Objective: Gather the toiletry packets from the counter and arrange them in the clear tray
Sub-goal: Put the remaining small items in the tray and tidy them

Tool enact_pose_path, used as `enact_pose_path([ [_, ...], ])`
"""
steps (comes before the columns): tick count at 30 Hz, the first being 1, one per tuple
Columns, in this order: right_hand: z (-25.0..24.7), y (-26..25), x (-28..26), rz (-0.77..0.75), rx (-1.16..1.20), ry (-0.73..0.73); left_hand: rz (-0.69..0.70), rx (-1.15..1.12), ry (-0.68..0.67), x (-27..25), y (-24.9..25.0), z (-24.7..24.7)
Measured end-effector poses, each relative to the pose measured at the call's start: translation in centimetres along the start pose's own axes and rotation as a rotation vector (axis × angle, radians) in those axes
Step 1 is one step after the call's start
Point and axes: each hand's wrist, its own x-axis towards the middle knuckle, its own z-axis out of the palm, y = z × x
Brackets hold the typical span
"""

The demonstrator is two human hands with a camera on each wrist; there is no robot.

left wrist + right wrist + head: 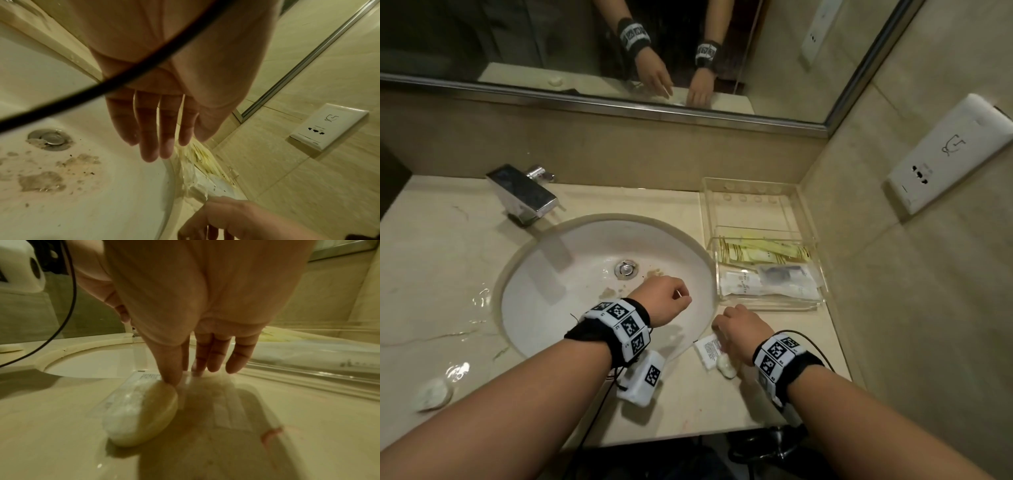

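Right hand (pixel 739 329) is pressed down with straight fingers (pixel 172 369) on the white packet (pixel 708 349) on the worktop (pixel 688 411), long axis towards the clear tray (pixel 767 301) just beyond; left hand (pixel 664 298) hangs loosely curled, empty.

white packet (pixel 709 350) half under right hand (pixel 739 329)

Chrome faucet (pixel 524 193) sits at about 10 o'clock off the round white sink (pixel 571 274), and the drain (pixel 625 268) has brownish stains around it. Mirror (pixel 619 44) runs along 12 o'clock. White wall outlet (pixel 948 154) on the tile at 2 o'clock. Puddles on the beige counter (pixel 431 274) around 8.
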Motion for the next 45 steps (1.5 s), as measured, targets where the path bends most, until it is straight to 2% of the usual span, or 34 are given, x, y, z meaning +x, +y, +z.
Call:
enact_pose_path([
  [6, -0.2, 0.6, 0.0, 0.007, -0.035, 0.001, 0.002, -0.001, -0.019, 0.0, 0.6, 0.9],
  [12, -1.9, 1.6, -0.6, -0.013, 0.098, 0.056, -0.032, -0.036, -0.068, 1.1, 1.2, 2.3],
  [17, -3.2, 2.8, -1.4, -0.051, 0.26, 0.178, -0.015, -0.009, -0.139, 2.3, 2.5, 3.9],
  [23, -4.4, 5.0, -1.6, 0.015, 0.45, 0.275, 0.057, -0.078, -0.005, 3.8, 4.9, 3.7],
  [27, -5.0, 6.5, -1.1, 0.067, 0.544, 0.338, 0.006, -0.28, 0.113, 5.2, 6.4, 3.3],
  [30, -5.0, 7.6, -0.4, 0.1, 0.628, 0.369, -0.019, -0.331, 0.198, 6.2, 7.2, 3.3],
  [33, -5.2, 8.7, 0.7, 0.115, 0.653, 0.375, -0.023, -0.278, 0.213, 7.2, 7.8, 3.6],
  [39, -5.4, 10.5, 3.2, 0.12, 0.7, 0.351, 0.054, -0.052, 0.202, 8.5, 8.1, 4.9],
  [43, -5.0, 10.8, 5.0, 0.134, 0.615, 0.315, 0.103, 0.177, 0.172, 9.3, 7.9, 6.0],
  [45, -4.7, 10.8, 5.5, 0.118, 0.478, 0.312, 0.107, 0.347, 0.122, 9.3, 7.9, 6.5],
])
